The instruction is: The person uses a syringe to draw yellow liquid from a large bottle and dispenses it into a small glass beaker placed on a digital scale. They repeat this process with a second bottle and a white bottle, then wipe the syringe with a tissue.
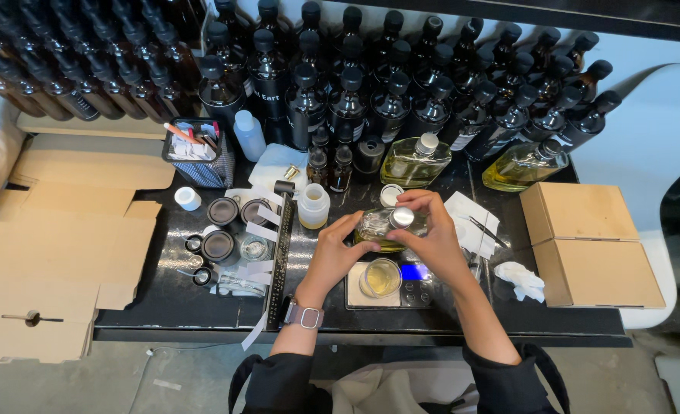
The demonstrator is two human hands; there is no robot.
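Held over a small scale (390,285) on the black table (163,299): a clear glass bottle (378,227) of yellow liquid, left hand (338,249) wrapped round its body, right hand (430,230) fingers (410,201) clamped on its silver cap (401,217). Likely smooth, fragile, fairly heavy; best gripped round the body. Glass beaker (380,277) directly beneath.

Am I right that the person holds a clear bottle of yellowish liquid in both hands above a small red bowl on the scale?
Not quite: the head view shows the small vessel on the scale is clear glass holding yellowish liquid, not red. The rest holds: the left hand and right hand hold the clear bottle above it.
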